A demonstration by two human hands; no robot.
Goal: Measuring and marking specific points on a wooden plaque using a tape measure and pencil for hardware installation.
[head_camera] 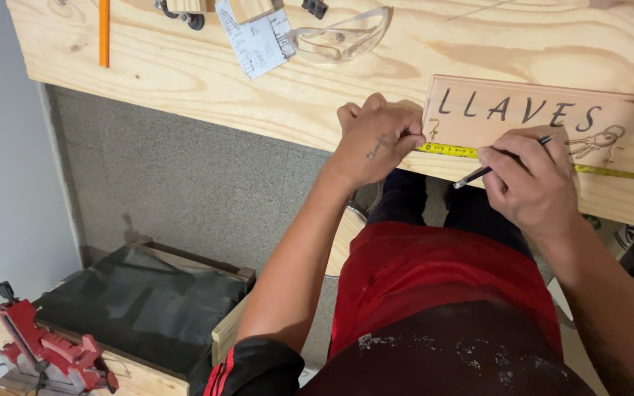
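A pale rectangular wooden plaque [530, 114] with painted dark letters and small brass hooks lies flat at the near edge of the light plywood workbench [207, 81], its long axis running left to right. A yellow measuring tape [449, 150] stretches along the plaque's near edge, parallel to it. The left hand [372, 139] is clenched, pinning the tape's end at the plaque's left corner. The right hand [530, 180] grasps a dark pencil [493, 167], which slants from near-left to far-right, tip at the plaque. Clear safety glasses [339, 37] lie farther back.
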